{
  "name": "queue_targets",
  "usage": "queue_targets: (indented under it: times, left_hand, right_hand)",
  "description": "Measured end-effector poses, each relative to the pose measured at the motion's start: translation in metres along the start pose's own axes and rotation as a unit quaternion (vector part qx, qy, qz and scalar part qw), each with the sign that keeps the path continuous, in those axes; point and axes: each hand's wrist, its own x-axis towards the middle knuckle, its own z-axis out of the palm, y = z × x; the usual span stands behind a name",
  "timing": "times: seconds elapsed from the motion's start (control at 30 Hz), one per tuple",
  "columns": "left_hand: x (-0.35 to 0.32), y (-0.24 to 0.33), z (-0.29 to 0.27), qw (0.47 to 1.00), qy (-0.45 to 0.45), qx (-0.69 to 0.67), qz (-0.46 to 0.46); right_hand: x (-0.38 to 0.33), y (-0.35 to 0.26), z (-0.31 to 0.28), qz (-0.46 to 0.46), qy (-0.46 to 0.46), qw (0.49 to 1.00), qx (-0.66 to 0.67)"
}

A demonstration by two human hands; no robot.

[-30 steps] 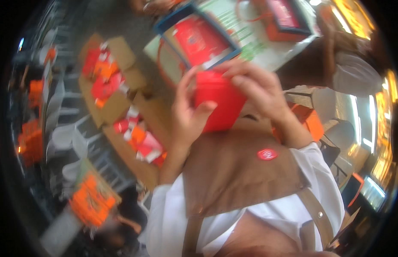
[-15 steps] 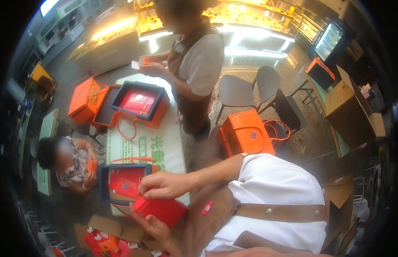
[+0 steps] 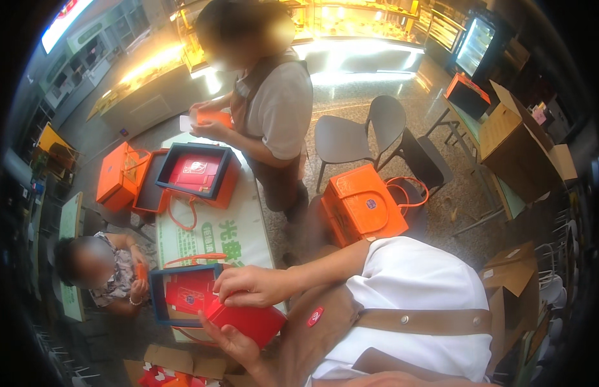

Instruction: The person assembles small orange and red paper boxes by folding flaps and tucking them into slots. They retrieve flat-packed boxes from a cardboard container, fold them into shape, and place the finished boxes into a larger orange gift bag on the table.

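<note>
Head view: long table (image 3: 253,209) under a white, green-printed cover. Across from it, just beyond the right forearm, orange carry case (image 3: 362,209) with looped handles. At the table's near end, blue-rimmed gift box (image 3: 155,297) containing red packets. Just beside that, red box (image 3: 259,322), clamped in the left hand (image 3: 235,343); touching its upper edge, right hand (image 3: 251,286) with curled fingers, grip unclear. Smallest, red oval badge (image 3: 315,317) on brown apron (image 3: 309,351).
</note>
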Motion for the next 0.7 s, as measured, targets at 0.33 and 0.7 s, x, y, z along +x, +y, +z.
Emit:
queue_targets:
  times: [0.33, 0.7]
  left_hand:
    - [-0.002, -0.012, -0.012, 0.996, 0.050, -0.053, -0.045]
    - [-0.023, 0.024, -0.008, 0.996, 0.053, -0.063, 0.039]
  right_hand:
    - [0.003, 0.005, 0.005, 0.046, 0.023, 0.999, -0.012]
    - [-0.009, -0.021, -0.004, 0.176, 0.047, 0.971, 0.154]
